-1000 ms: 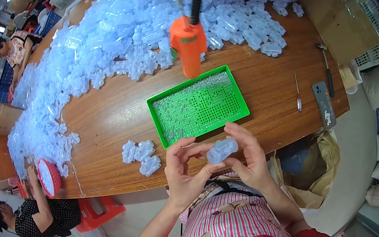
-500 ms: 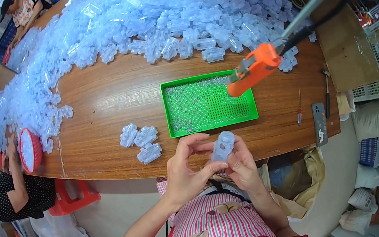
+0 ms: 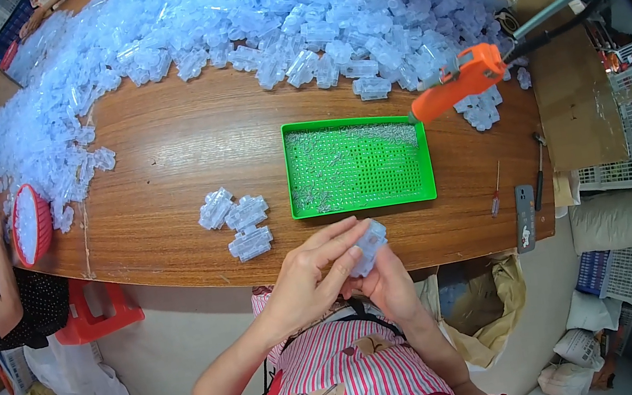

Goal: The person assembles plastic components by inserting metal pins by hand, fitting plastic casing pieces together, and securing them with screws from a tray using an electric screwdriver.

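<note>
Just in front of the table edge I hold a clear bluish plastic housing (image 3: 370, 245) between both hands. My left hand (image 3: 313, 273) has its fingertips pressed on the housing's left and upper side. From below and the right, my right hand (image 3: 392, 287) grips it, partly hiding its lower end. Beyond my hands lies a green perforated tray (image 3: 366, 205) with many small metal pins or screws inside, mostly along its far and left sides. An orange electric screwdriver (image 3: 462, 81) hangs over the tray's far right corner. Left of the tray sit three similar clear housings (image 3: 249, 242).
A large heap of clear plastic parts (image 3: 223, 15) covers the far and left table. At right lie a screwdriver (image 3: 495, 203), a hammer (image 3: 539, 172) and a dark flat case (image 3: 526, 219). A person works at left beside a red basket (image 3: 42, 226).
The orange electric screwdriver has swung right, away from the tray's middle. The housing has turned in my hands, and my left fingers have closed over its side. My view has shifted slightly.
</note>
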### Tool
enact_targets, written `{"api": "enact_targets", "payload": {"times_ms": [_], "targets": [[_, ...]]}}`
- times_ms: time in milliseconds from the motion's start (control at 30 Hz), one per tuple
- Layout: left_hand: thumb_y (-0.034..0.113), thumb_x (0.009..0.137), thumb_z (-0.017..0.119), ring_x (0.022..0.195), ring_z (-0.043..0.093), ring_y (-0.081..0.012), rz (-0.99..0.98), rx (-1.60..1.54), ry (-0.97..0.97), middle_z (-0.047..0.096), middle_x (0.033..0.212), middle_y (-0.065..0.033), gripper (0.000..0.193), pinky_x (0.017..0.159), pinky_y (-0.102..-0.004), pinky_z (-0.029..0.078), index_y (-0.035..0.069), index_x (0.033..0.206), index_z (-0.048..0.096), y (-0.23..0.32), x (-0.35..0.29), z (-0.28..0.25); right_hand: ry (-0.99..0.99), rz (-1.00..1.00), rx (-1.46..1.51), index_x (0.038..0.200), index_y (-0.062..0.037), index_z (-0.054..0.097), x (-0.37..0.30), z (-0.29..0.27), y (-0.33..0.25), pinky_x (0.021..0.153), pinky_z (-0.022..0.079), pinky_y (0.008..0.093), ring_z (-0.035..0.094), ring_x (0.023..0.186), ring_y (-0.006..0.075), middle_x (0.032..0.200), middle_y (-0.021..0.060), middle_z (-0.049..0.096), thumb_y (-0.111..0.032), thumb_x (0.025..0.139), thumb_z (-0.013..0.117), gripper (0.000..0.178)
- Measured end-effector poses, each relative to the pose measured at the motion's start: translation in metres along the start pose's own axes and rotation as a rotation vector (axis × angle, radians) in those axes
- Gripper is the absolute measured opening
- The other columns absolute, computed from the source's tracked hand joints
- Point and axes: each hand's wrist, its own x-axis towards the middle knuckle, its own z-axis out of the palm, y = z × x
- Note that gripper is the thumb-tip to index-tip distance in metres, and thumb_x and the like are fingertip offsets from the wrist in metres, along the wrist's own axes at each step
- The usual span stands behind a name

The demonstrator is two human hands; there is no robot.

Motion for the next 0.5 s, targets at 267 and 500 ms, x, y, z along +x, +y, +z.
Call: {"api": "enact_targets", "payload": {"times_ms": [267, 500], "targets": [[0.012, 0.081, 0.062, 0.081, 0.067, -0.0265, 0.018, 0.132, -0.119, 0.063, 0.111, -0.0197, 0.054, 0.065, -0.0306, 0.052, 0.007, 0.133, 0.048, -0.003, -0.002, -0.006, 0.124, -0.020, -0.084, 0.144, -0.0055, 0.025, 0.001, 0.003, 0.000, 0.074, 0.048, 0.0241, 0.055, 0.091, 0.0126, 0.112, 0.0073, 0.053, -0.039, 0.101, 0.031, 0.055], [0.013, 0.084, 0.062, 0.093, 0.066, -0.0218, -0.100, -0.077, -0.128, 0.063, 0.113, -0.0192, 0.057, 0.076, -0.0309, 0.052, 0.008, 0.137, 0.043, -0.011, -0.006, -0.008, 0.149, -0.032, -0.168, 0.140, -0.0038, 0.030, 0.007, 0.003, 0.004, 0.063, 0.050, 0.0271, 0.057, 0.081, 0.0134, 0.102, 0.0076, 0.055, -0.038, 0.101, 0.033, 0.052]]}}
